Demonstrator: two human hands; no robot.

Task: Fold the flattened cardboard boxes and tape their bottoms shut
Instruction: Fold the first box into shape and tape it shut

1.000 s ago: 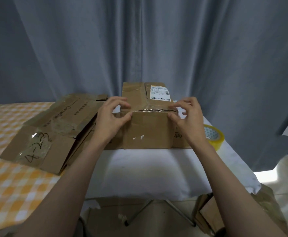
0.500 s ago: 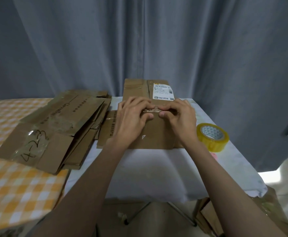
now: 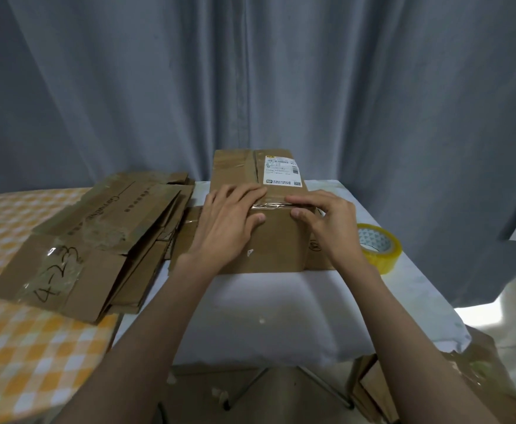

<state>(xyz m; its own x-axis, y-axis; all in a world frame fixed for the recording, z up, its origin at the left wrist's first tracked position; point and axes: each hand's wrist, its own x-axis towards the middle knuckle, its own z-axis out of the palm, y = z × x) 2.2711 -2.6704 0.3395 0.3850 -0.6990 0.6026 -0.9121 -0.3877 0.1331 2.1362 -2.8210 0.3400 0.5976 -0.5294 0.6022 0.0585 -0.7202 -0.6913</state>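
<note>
A brown cardboard box [image 3: 276,240] stands folded up on the white table [image 3: 266,316], a shiny strip of clear tape [image 3: 273,205] running along its top seam. A white shipping label [image 3: 281,172] is on its far face. My left hand [image 3: 229,221] lies flat on the box's left part, fingers straight across the seam. My right hand [image 3: 327,221] rests on the right part, fingertips pressing the tape and thumb on the front face. A roll of yellow tape [image 3: 377,247] sits on the table just right of my right wrist.
A pile of flattened cardboard boxes [image 3: 97,240], one marked "4-23", lies to the left, partly on an orange checked tablecloth [image 3: 21,347]. A grey curtain [image 3: 281,87] hangs close behind. More cardboard [image 3: 373,390] lies on the floor under the table's right side.
My hands were at the outer ends of the seam, met at its middle, and now have spread a little apart again, flatter on the box top.
</note>
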